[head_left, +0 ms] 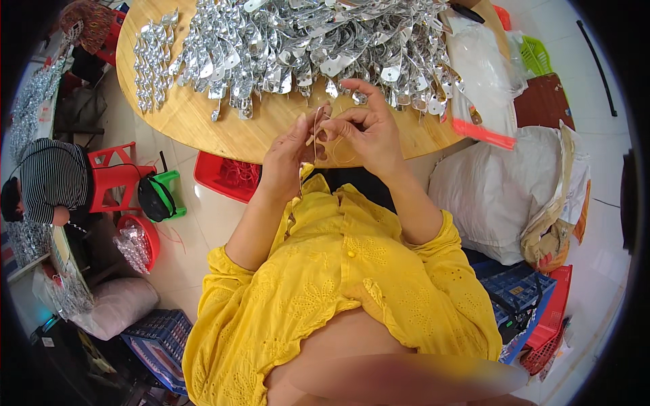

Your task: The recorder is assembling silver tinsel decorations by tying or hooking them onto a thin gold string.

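My left hand [288, 152] is closed in front of the round wooden table's near edge, palm side up. Between its thumb and fingers is a thin, shiny silver strip [315, 135], seen nearly edge-on. More twisted silver [301, 177] dangles below this hand, in front of the yellow shirt. Close on the right, my right hand [369, 135] pinches a fine thread [342, 161] by thumb and fingertips, its index finger raised. The thread loops below the fingertips, and its ends are hard to make out. A large heap of silver spiral strips [291, 54] lies just beyond both hands.
The wooden table [203, 132] also bears a smaller row of silver spirals [154, 61] and clear plastic bags [477, 81]. Below its edge stands a red bin [210, 179]. A white sack [487, 189] stands at right. Another person [54, 176] sits at left by a red stool [112, 177].
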`<state>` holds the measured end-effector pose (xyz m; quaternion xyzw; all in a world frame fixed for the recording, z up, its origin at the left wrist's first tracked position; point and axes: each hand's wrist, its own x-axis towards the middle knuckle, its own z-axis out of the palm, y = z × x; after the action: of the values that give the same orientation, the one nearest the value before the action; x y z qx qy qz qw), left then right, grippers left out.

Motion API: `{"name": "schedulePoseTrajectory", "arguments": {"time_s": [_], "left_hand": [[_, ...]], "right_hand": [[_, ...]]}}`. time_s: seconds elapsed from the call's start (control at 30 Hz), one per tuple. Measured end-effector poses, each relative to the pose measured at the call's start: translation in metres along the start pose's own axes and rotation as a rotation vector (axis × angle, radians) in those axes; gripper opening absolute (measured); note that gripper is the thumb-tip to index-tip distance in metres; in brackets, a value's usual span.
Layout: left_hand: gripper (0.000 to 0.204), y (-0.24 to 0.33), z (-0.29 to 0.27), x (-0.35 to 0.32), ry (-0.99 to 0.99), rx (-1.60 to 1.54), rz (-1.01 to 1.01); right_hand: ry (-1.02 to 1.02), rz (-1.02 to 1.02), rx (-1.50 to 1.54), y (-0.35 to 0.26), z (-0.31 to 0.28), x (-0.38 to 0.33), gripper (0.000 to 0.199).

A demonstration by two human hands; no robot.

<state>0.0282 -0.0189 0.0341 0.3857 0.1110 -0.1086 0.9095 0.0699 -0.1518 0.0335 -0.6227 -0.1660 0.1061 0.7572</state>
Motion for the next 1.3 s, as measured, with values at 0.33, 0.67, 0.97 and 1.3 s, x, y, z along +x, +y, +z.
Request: {"name": "schedulePoseTrajectory", "arguments": {"time_s": [0.33, 0.67, 0.97, 1.3], "left_hand": [[0.026, -0.005, -0.012, 0.005, 0.047, 0.128, 0.023], [0.014, -0.012, -0.019, 0.032, 0.112, 0.25, 0.365], [0.014, -0.003, -0.053, 0.036, 0.267, 0.202, 0.475], [0.015, 0.0, -0.048, 0.031, 0.254, 0.207, 0.495]], "right_hand": [[-0.133, 0.107, 0.001, -0.007, 0.0, 0.001, 0.053], [-0.175, 0.045, -0.43, 0.002, -0.004, 0.005, 0.048], [-0.233, 0.347, -0.719, -0.031, -0.079, -0.004, 0.018], [0.294, 0.185, -0.28, -0.032, -0.103, -0.014, 0.011]]}}
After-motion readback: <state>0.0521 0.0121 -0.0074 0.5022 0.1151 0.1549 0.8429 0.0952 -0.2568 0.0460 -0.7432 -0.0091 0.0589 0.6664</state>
